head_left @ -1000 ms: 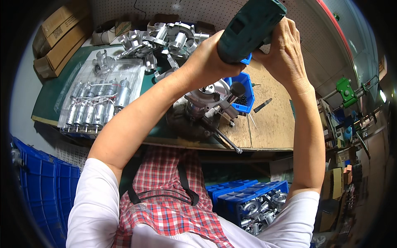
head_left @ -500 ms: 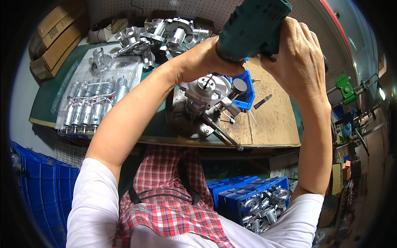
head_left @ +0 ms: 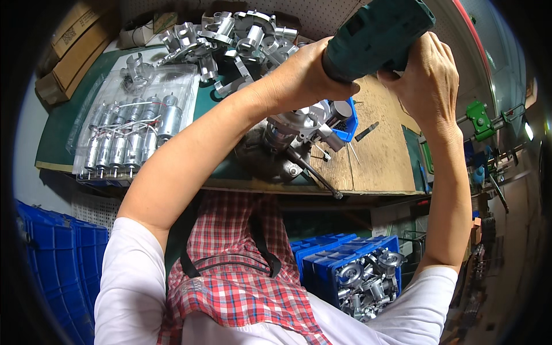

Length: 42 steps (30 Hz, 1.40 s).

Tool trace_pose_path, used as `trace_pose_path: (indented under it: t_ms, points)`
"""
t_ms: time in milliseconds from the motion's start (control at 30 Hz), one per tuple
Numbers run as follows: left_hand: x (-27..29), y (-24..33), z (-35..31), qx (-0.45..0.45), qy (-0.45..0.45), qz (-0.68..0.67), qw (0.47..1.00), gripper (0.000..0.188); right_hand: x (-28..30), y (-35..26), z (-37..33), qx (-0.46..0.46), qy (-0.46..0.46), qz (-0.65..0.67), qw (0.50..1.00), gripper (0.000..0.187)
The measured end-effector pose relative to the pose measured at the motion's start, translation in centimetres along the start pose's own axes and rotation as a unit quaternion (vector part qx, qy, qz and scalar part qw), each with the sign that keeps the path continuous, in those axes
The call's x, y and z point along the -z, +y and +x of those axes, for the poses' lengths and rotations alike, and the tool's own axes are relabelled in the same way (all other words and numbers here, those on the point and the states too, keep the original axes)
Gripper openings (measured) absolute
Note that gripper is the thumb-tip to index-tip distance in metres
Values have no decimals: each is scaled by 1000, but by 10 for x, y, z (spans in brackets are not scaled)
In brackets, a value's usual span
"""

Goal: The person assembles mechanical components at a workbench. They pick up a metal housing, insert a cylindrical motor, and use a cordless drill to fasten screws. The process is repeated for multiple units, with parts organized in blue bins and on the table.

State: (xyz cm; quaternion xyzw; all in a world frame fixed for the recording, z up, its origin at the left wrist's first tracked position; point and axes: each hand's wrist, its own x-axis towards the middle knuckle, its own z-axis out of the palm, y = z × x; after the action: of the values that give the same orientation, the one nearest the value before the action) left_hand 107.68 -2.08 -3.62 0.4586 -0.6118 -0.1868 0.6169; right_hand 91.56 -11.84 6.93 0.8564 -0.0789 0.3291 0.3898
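A dark green power screwdriver point(head_left: 376, 40) is held up over the bench in both hands. My right hand point(head_left: 428, 80) is wrapped round its handle. My left hand point(head_left: 313, 75) is closed round its front end, and the bit is hidden behind that hand. Just under my left hand, a silver metal housing point(head_left: 296, 121) with a round top sits in a dark clamping fixture point(head_left: 270, 155). From this fixture a bar handle point(head_left: 316, 175) sticks out toward the bench's front edge. My left hand covers part of the housing's top.
Behind the fixture a blue bin point(head_left: 349, 129) is partly hidden. Silver housings point(head_left: 247, 37) are piled at the back; a clear tray of small motors point(head_left: 129, 138) lies left. A dark slim tool point(head_left: 367, 131) rests on the wooden board point(head_left: 385, 161). Below stands a blue crate point(head_left: 322, 270) of metal parts.
The screwdriver and both hands have shifted to the right in the view, as has the fixture, more slightly. The bit, seen earlier at the housing's top, is now hidden.
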Motion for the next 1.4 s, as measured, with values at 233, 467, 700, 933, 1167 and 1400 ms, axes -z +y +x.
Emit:
trace_pose_path:
  t_ms: [233,467,700,933,1167,1400]
  points:
    - [-7,-12,2,-38,46,22,998,27,-4,3,0,10,13,11,1000,57]
    - [-6,-15,2,-60,66,22,996,28,4,-7,13,2,-7,49,999,63]
    - [-11,-14,1,-53,100,22,993,43,8,-16,9,-36,12,61,997,62]
    - [-19,-17,-2,-105,144,55,982,46,8,0,3,9,-48,167,985,77]
    - [-1,46,37,-221,107,176,953,50,6,63,16,58,155,349,923,45]
    - [0,53,20,-458,194,416,761,39,3,74,-94,17,80,57,995,48]
